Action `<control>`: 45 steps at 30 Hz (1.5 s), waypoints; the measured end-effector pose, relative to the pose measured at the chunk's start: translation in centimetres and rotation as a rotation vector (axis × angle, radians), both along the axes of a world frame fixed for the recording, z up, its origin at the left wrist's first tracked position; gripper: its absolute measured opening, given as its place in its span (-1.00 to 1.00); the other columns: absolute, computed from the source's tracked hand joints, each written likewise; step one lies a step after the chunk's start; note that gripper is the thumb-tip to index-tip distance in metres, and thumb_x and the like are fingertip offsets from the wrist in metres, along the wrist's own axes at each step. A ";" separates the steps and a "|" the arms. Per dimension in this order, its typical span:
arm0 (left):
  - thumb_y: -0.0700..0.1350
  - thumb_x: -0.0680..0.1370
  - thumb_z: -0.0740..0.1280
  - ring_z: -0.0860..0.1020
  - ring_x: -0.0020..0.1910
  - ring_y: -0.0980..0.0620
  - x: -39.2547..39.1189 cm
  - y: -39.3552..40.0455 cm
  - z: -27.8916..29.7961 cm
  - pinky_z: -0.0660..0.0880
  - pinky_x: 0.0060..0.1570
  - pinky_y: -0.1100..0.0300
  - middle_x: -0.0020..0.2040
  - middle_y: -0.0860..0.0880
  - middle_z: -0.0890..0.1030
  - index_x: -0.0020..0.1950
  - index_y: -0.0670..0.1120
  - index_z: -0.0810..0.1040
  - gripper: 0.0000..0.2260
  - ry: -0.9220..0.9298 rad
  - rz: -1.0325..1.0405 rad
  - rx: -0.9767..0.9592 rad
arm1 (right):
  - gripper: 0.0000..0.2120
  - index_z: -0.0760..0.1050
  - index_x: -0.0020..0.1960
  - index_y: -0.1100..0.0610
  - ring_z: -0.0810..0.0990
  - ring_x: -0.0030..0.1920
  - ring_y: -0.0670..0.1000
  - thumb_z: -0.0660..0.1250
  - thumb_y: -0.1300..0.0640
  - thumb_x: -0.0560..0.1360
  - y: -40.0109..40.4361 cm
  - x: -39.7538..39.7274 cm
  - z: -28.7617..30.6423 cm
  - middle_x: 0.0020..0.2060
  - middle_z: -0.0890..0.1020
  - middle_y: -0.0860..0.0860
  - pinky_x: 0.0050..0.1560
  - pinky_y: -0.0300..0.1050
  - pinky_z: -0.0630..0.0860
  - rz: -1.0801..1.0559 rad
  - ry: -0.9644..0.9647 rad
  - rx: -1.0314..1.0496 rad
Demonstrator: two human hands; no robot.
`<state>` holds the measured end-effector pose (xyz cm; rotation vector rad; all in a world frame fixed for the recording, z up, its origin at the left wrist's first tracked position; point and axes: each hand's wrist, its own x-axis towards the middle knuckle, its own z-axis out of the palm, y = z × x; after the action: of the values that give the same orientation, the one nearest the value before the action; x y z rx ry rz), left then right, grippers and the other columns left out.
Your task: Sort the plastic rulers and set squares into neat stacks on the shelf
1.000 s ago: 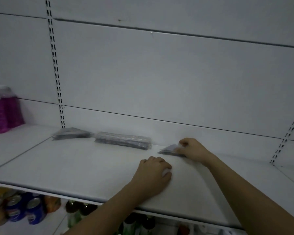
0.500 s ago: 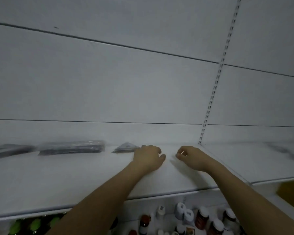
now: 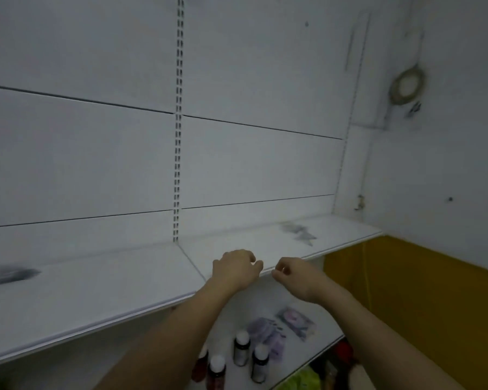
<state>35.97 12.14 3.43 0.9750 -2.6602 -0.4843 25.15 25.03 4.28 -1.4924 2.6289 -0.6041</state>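
Observation:
A blurred grey heap of plastic set squares [image 3: 298, 232] lies on the right section of the white shelf [image 3: 102, 294], near the back wall. At the far left edge a dark blurred stack of rulers [image 3: 9, 275] lies on the same shelf. My left hand [image 3: 235, 270] hovers over the shelf's front edge beside the seam between the two sections, fingers loosely curled, nothing visible in it. My right hand [image 3: 295, 277] hangs just right of it, in front of the shelf edge, thumb and fingertips close together, with nothing visible between them.
A slotted upright [image 3: 178, 136] runs up the back panel. On the lower shelf stand several small white-capped bottles [image 3: 241, 347] beside flat purple packets [image 3: 265, 332]. A yellow panel [image 3: 423, 299] fills the right side below the shelf. A ring [image 3: 406, 85] hangs on the right wall.
The view has swung right: the ruler stacks slid to the far left and the right shelf section came into view. Both hands left the small set-square stack and moved right, together.

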 end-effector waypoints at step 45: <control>-0.11 0.39 0.48 0.57 -0.09 0.08 -36.5 -6.2 -6.0 0.57 -0.02 0.11 -0.04 0.08 0.58 0.26 0.15 0.40 -0.50 0.460 0.403 0.250 | -0.70 0.49 0.21 -0.17 0.26 0.31 0.04 0.35 -0.14 0.49 -18.7 -50.2 -5.5 0.24 0.38 -0.04 0.37 0.09 0.28 0.731 -0.009 0.164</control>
<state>-0.54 5.92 -2.54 1.2537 -1.9678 -0.8390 -25.03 6.31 -1.19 -2.1712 1.8381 -0.3055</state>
